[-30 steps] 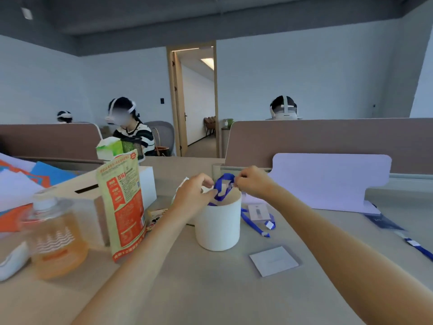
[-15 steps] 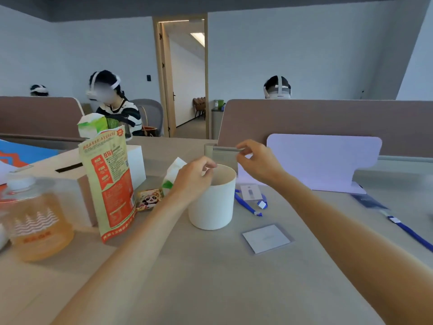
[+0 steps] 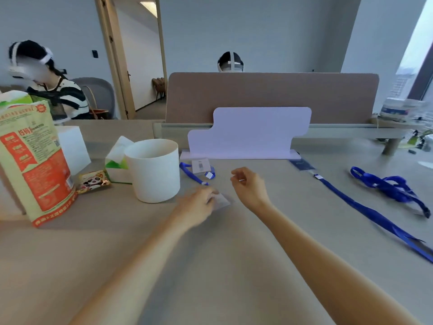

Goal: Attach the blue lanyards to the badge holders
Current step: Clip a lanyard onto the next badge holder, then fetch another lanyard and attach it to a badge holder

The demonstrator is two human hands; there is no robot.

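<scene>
Left hand: the left hand (image 3: 196,204) is low over the middle of the surface (image 3: 210,273), with its fingertips on the left edge of the holder (image 3: 222,201). It is blurred, so I cannot tell whether they pinch the holder or only press on it.
Right hand: the right hand (image 3: 248,186) hovers just right of the holder, clear of it. Its fingers are loosely curled, thumb near forefinger, with nothing seen between them.
Holder: a pale flat sleeve lying on the surface in front of the cup (image 3: 154,174) and to its right, with no lanyard on it.
Lanyards: a short lanyard (image 3: 192,173) lies behind the holder, toward the far edge, with a small card (image 3: 199,165) on it. A long lanyard (image 3: 365,209) runs from a dark sleeve (image 3: 301,164) near the far edge out to the right edge. A bundle (image 3: 389,186) of blue straps lies beyond it, near the far right corner.
Change: a second ago both hands held a blue loop over the cup. Half a second ago they were at its rim with no blue showing. Now both are off the cup and down by the holder.
Gone loop: it is not visible now and was probably dropped into the cup, whose inside cannot be seen.
Meaning: one item looks put away and the next cycle is opening, with the bare holder being taken first.
Next need: a free lanyard, most likely from the bundle or the long one, both well to the right of the hands.
Risk: the holder is thin and flat on the surface, so its edge may slide rather than lift.
Other: a bag (image 3: 35,160) stands toward the left edge, and a stand (image 3: 250,134) is at the far edge.
</scene>
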